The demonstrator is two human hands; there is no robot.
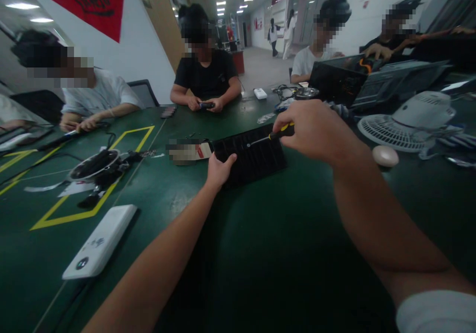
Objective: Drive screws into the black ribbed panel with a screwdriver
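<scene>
My left hand [220,170] grips the near left edge of a flat black rectangular panel [256,166], thumb on top. In my right hand [308,129] is a screwdriver [279,132] with a black and yellow handle. Its metal shaft slants down to the left over the panel, and the tip is at a small round pale spot [248,145]; whether that is a screw I cannot tell. A cardboard-coloured item with a red mark [201,151] lies against the panel's left end. The fingers beneath the panel are hidden.
A white power bank [100,243] with a cable lies front left. Tangled dark parts [98,169] sit by yellow tape. A grey fan [412,119] and a pale rounded object [386,156] are at right. Several people sit around the green table [297,253].
</scene>
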